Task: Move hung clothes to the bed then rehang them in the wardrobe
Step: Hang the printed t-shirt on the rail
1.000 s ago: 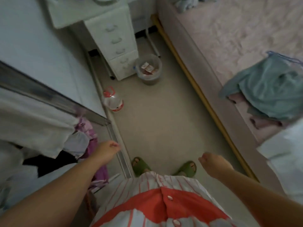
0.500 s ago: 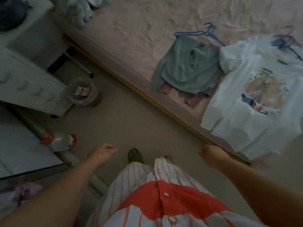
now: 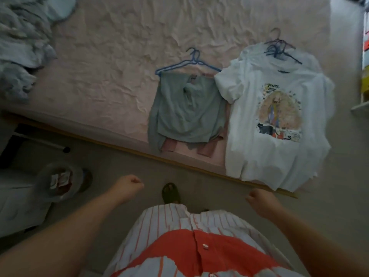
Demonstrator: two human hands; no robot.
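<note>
Standing at the long edge of the bed (image 3: 111,80), the person looks down over both forearms and a red-and-white striped shirt (image 3: 191,242). The left hand (image 3: 127,185) is curled into a loose fist with nothing in it, hanging over the floor short of the bed's wooden side rail (image 3: 123,148). The right hand (image 3: 259,200) is likewise closed loosely and holds nothing, just short of the same rail, near the hem of the white T-shirt (image 3: 279,120).

That white T-shirt, printed with a figure and a dark cat, lies flat on the bed's pink sheet at its right end, its lower hem draped over the bed's edge. A cluster of dark blue hangers (image 3: 279,47) lies at its collar, toward the far side of the bed. Just beside it, toward the middle of the bed, lies a grey-green garment (image 3: 185,108) on a blue wire hanger (image 3: 189,60), the two garments touching at the sleeve. Under the grey-green one a pink garment (image 3: 169,146) shows at the bottom, near the bed's edge.

At the bed's far left end sits a heap of pale blue bedding (image 3: 22,47). On the floor off the bed's left part stands a clear bin (image 3: 60,180) with small packets inside. One green slipper (image 3: 170,192) shows on the floor between the hands, in front of the bed.
</note>
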